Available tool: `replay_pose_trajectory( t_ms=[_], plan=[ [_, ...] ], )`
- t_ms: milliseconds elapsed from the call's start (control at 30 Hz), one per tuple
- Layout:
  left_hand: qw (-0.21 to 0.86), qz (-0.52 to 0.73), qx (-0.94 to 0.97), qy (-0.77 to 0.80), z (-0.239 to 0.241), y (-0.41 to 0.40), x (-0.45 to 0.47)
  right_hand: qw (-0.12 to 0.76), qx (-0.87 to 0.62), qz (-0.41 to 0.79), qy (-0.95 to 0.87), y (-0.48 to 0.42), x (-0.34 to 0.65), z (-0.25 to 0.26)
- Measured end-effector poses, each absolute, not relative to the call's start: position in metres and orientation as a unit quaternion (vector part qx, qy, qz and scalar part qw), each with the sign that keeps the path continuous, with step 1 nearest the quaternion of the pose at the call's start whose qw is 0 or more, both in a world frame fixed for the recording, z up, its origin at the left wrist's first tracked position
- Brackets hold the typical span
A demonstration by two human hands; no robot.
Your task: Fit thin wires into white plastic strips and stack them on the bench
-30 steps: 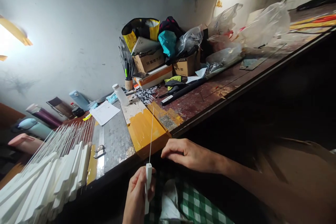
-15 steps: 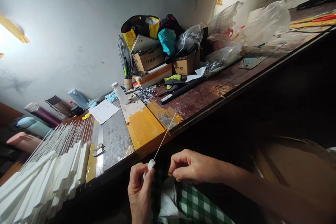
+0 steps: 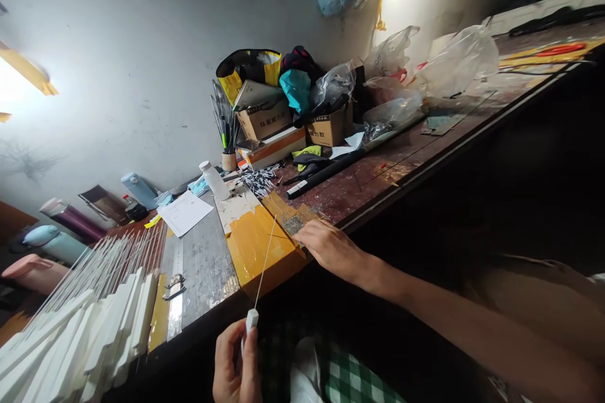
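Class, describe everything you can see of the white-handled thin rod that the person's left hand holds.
The white-handled rod is a slim white handle, plastic-looking, with a very thin pale wire rising from its top end. It stands nearly upright, leaning slightly right, in front of the bench edge. The left hand pinches the handle's lower part, hiding it. The wire's tip shows against the yellow block; whether it touches cannot be told.

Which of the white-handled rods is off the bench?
The white-handled rod held upright in the left hand, below the bench edge. The other rods lie fanned in a row on the bench's left end.
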State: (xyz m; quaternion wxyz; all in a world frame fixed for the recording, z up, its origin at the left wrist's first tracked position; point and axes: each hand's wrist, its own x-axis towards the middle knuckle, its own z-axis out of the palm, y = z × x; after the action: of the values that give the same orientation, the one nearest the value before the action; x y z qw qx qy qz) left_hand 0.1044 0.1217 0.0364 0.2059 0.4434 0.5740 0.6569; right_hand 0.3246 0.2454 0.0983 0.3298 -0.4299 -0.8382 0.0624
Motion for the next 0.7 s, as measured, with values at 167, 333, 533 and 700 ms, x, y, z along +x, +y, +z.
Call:
replay_pose_trajectory(
  t_ms=[167, 333, 533, 700],
  plan=[
    [0.184, 0.633, 0.479, 0.579, 0.032, 0.118, 0.101, 0.347, -0.46, 0.046, -0.816, 0.233, 0.323, 0.084],
    [0.19, 0.64, 0.466, 0.581, 0.03, 0.115, 0.105, 0.375, -0.48, 0.069, -0.79, 0.253, 0.327, 0.073],
    [0.23, 0.657, 0.405, 0.593, 0.025, 0.114, 0.112, 0.381, -0.478, 0.095, -0.785, 0.254, 0.326, 0.073],
    [0.262, 0.663, 0.399, 0.577, 0.018, 0.117, 0.125, 0.368, -0.508, 0.095, -0.773, 0.253, 0.32, 0.075]
  ],
)
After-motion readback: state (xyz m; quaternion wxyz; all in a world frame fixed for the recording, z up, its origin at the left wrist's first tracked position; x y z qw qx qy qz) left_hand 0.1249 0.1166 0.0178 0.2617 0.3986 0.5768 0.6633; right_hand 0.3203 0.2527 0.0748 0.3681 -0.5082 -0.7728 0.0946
